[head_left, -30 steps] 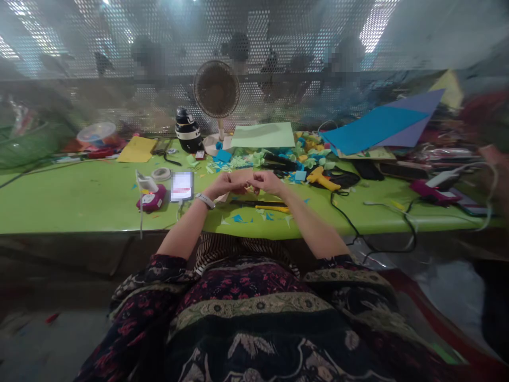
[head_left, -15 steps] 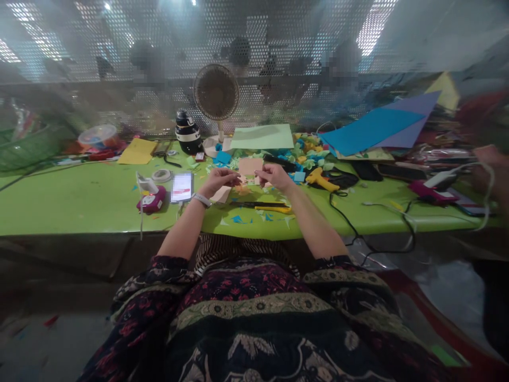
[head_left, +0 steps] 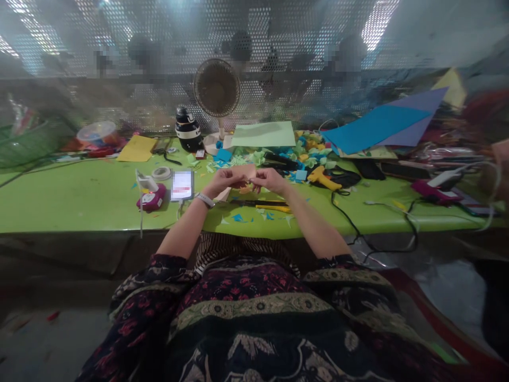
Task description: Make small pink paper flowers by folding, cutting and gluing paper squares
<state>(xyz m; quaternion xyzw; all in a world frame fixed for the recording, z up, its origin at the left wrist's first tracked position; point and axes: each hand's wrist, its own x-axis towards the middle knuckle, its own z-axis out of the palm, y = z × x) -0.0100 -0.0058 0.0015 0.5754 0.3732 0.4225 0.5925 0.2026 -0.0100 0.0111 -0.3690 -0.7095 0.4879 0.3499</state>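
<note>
The left hand and right hand pinch a small scrap between their fingertips over the table, probably paper: light, easily creased, best held by its edges.

The left hand and right hand meet above the table, a card just behind them. The cutter lies in front, with scraps nearer the edge. Left of the left hand is the phone — then the socket, the tape behind it. Right of the right hand lies the glue gun. Farther back spreads the heap, a sheet at its left rear; left of that stand the fan and, beside its base, the bottle. The basket sits far left. The mesh rises behind everything.
</note>
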